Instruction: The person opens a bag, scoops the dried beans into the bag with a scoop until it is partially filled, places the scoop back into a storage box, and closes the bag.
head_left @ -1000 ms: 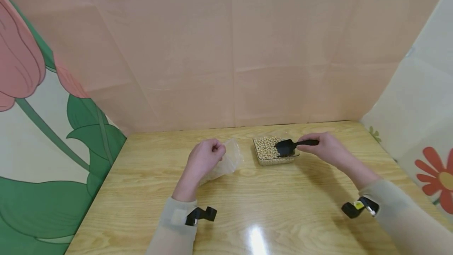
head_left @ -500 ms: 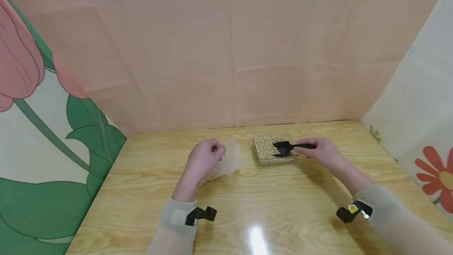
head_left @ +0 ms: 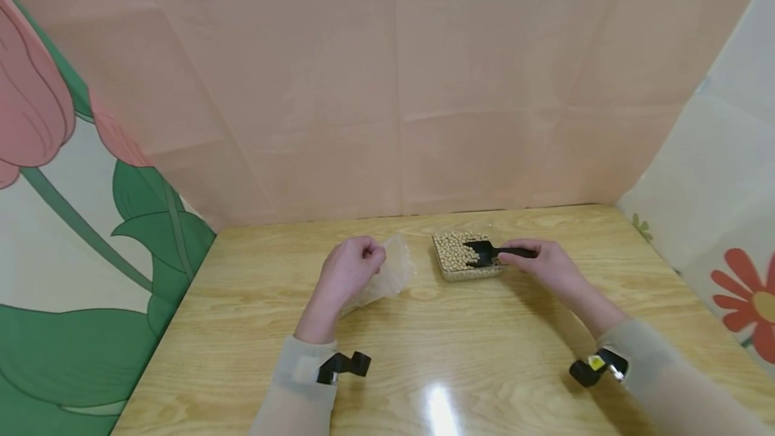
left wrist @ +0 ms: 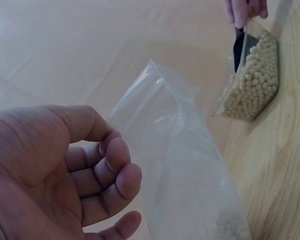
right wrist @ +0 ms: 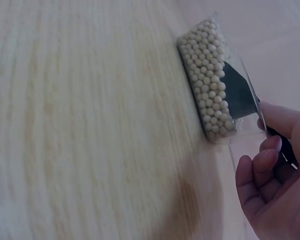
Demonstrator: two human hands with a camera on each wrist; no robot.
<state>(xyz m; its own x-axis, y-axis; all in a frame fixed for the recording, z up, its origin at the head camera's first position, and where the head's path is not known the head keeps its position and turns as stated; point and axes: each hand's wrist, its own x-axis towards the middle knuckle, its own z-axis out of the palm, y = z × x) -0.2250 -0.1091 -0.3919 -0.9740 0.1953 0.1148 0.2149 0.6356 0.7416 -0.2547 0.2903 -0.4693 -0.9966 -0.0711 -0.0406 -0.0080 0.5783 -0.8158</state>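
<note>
While the slim handle of the black scoop (head_left: 482, 253) is pinched between the thumb and fingers of the right hand (head_left: 547, 266), just at the right side of the clear container (head_left: 473, 276), the front of its blade is tucked into the pale beads (head_left: 451, 251) inside. Full fist it isn't; the outer fingers are only half curled. Pretty safe to call it a scooping step, probably at the digging-in part, since the blade is mostly seen as bare black and no real load can be made out on it.

Left of the container, well apart from it, the edge of a see-through plastic bag (head_left: 396, 268) seems to be nipped by the thumb and fingertip of the left hand (head_left: 351, 268). What look like some beads can be spotted low inside. Next up, a deeper push toward the container's left side would be called for, then a level lift, so nothing gets spilled over the rim onto the table (head_left: 484, 348).
</note>
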